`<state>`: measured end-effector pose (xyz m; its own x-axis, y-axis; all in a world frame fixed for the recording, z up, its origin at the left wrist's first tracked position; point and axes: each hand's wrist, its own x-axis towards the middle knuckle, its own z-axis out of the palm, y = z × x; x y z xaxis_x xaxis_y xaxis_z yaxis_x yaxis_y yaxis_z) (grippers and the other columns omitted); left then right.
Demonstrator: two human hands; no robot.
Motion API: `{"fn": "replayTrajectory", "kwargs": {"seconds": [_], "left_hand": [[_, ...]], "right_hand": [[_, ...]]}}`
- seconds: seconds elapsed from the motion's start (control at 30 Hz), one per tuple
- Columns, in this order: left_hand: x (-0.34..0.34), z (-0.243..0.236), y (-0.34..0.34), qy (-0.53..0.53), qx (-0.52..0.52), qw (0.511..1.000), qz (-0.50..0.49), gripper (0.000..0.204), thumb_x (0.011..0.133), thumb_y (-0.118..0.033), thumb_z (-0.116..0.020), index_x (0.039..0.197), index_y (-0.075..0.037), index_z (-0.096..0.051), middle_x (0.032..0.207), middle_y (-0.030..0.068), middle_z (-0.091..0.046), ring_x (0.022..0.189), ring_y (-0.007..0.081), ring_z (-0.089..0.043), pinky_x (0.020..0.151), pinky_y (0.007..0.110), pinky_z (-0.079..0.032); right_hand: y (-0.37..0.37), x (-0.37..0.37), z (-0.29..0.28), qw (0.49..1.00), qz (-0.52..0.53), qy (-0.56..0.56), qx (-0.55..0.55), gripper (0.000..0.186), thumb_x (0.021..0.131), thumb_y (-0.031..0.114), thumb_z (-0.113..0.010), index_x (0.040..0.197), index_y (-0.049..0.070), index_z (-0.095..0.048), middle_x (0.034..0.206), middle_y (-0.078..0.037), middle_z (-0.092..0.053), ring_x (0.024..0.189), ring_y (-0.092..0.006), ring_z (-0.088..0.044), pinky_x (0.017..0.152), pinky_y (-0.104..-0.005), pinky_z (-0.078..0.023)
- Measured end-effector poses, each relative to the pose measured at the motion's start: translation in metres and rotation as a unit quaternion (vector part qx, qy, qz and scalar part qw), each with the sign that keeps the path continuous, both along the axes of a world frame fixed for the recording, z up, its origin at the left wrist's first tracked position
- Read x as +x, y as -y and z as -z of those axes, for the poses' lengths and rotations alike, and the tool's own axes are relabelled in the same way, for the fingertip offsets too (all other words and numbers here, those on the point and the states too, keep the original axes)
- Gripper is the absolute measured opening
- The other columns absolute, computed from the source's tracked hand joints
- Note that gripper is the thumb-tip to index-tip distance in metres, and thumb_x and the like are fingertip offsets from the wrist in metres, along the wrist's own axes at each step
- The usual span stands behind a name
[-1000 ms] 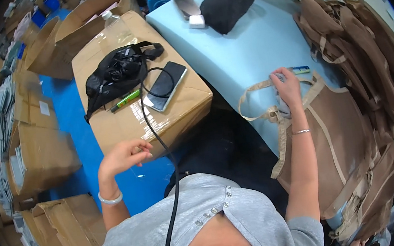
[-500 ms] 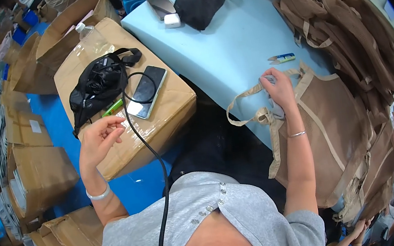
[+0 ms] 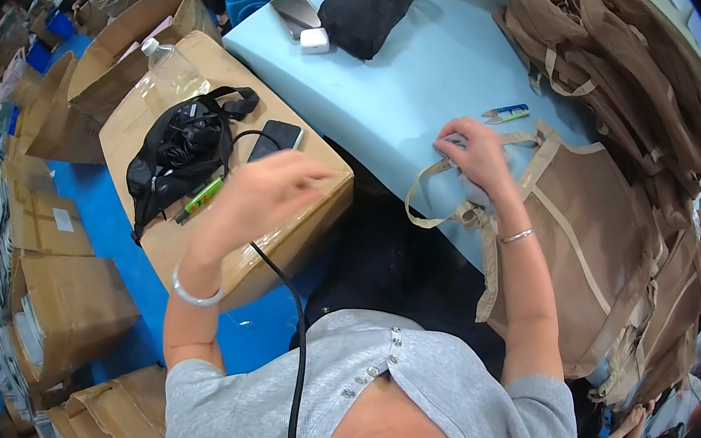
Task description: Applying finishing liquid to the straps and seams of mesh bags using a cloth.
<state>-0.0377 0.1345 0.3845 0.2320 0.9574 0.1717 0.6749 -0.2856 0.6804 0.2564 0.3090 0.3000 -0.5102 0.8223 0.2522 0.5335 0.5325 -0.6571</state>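
My left hand (image 3: 265, 196) is blurred by motion above the cardboard box, its fingers stretched out to the right with nothing seen in them. It covers part of a phone (image 3: 283, 133) and of the black cable (image 3: 285, 293). On the blue table, the fingers of my right hand (image 3: 472, 151) are curled together on a pale grey cloth (image 3: 476, 193), mostly hidden under the hand. Beside that hand lies a brown mesh bag (image 3: 582, 217) with beige binding and a looped beige strap (image 3: 415, 198). Thread snips (image 3: 506, 114) lie just beyond my right hand.
On the cardboard box (image 3: 127, 141) are a black waist pouch (image 3: 176, 148), a green marker (image 3: 201, 200) and a clear bottle (image 3: 173, 73). A black bag (image 3: 364, 11), a white case (image 3: 314, 41) and another phone (image 3: 295, 14) lie far on the table. Brown bags (image 3: 604, 74) are heaped at right.
My left hand has swung right and a little up, now covering much of the phone. My right hand has shifted slightly left, its fingers still curled at the grey cloth.
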Motion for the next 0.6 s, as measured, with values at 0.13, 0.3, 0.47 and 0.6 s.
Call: {"fn": "replayTrajectory", "kwargs": {"seconds": [0.13,0.3,0.47,0.6], "left_hand": [[0.025,0.009,-0.025,-0.087,0.109,0.983,0.119,0.024,0.087,-0.020,-0.068,0.106,-0.007,-0.066,0.102,0.0072,-0.065,0.082,0.0247,-0.067,0.069,0.034,-0.053],[0.015,0.009,-0.045,-0.092,0.023,0.992,0.087,0.028,0.086,-0.019,-0.068,0.111,-0.008,-0.067,0.103,0.0085,-0.067,0.086,0.0247,-0.066,0.072,0.033,-0.053],[0.004,0.003,-0.057,-0.059,-0.006,0.996,0.065,0.028,0.085,-0.018,-0.069,0.111,-0.007,-0.067,0.100,0.0081,-0.067,0.083,0.0233,-0.067,0.073,0.033,-0.053],[-0.020,0.001,-0.051,-0.077,0.034,0.996,0.033,0.025,0.087,-0.021,-0.068,0.106,-0.006,-0.067,0.094,0.0081,-0.068,0.080,0.0240,-0.067,0.072,0.034,-0.052]], "right_hand": [[-0.013,0.002,0.017,0.999,0.039,0.019,0.007,0.016,0.077,0.016,-0.074,0.087,0.005,-0.068,0.086,-0.013,-0.065,0.082,-0.0308,-0.062,0.075,-0.0382,-0.049],[-0.013,0.000,0.014,0.998,0.045,0.006,-0.053,0.016,0.075,0.017,-0.076,0.084,0.006,-0.069,0.087,-0.014,-0.064,0.083,-0.0322,-0.062,0.075,-0.0387,-0.049],[-0.033,0.000,0.003,0.998,0.055,0.036,-0.012,0.016,0.075,0.017,-0.076,0.085,0.006,-0.070,0.085,-0.013,-0.064,0.080,-0.0322,-0.061,0.073,-0.0380,-0.049],[-0.040,-0.011,0.008,0.996,0.077,-0.039,0.027,0.016,0.079,0.018,-0.073,0.086,0.003,-0.069,0.088,-0.015,-0.067,0.084,-0.0323,-0.063,0.076,-0.0378,-0.049]]}}
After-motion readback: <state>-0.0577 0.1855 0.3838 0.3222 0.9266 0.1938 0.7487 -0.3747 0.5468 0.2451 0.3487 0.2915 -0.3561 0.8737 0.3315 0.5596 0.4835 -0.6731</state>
